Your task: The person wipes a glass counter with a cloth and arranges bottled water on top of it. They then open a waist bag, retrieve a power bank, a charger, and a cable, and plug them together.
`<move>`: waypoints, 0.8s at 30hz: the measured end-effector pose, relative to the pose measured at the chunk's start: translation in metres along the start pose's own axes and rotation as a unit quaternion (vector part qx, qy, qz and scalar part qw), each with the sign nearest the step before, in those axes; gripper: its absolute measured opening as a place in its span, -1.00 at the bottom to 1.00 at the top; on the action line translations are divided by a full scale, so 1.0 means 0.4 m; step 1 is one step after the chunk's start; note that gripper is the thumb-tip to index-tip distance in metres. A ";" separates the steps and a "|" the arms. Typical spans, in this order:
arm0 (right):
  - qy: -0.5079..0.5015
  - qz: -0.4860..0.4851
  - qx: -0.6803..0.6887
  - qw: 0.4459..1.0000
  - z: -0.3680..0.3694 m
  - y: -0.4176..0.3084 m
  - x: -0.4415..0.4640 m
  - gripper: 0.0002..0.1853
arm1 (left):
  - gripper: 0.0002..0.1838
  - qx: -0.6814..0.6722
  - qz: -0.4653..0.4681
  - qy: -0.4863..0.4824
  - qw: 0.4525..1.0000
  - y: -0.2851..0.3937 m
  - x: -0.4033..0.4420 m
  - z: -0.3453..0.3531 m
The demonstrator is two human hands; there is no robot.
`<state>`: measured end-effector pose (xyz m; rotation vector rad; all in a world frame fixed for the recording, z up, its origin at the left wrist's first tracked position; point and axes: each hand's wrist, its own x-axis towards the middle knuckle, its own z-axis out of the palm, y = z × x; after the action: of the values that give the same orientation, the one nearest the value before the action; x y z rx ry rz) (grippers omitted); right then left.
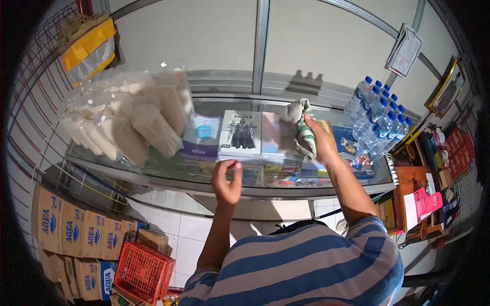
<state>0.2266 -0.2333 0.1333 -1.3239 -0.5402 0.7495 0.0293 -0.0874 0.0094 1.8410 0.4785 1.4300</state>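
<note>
My right hand [320, 135] grips a crumpled cloth [304, 133], whitish with green stripes, above the glass counter. Beneath and beside the cloth are notebooks, one with a pink and blue cover [271, 133] that is partly blurred. My left hand [227, 182] is at the counter's front edge with its fingers curled and parted, holding nothing. Just beyond it lies a stack of notebooks with a Vader cover [240, 131]. To the left of that stack is a purple and grey notebook [201, 135].
Clear bags of pale, long pieces [127, 112] fill the left of the glass display counter [199, 184]. Water bottles [380, 115] stand at its right end. On the floor at left are Aqua cartons [71, 224] and a red crate [144, 270]. A pink basket [426, 202] is at right.
</note>
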 end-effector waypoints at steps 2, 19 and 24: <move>-0.022 0.059 0.144 0.988 0.087 0.009 -0.028 -0.59 | -0.76 -0.156 -0.077 -0.048 0.984 0.031 -0.010 0.013; -0.255 0.130 0.408 0.867 -0.109 0.215 -0.079 -0.59 | -0.59 -0.167 -0.180 -0.025 0.969 0.080 -0.032 -0.025; -0.034 0.133 0.260 0.956 -0.232 0.146 -0.140 -0.60 | -0.64 -0.076 -0.214 -0.067 0.972 0.039 -0.032 0.001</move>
<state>0.2473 -0.3320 0.0628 -0.8868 -0.1928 1.0774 0.0235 -0.1064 0.0124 1.5791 0.6349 1.0155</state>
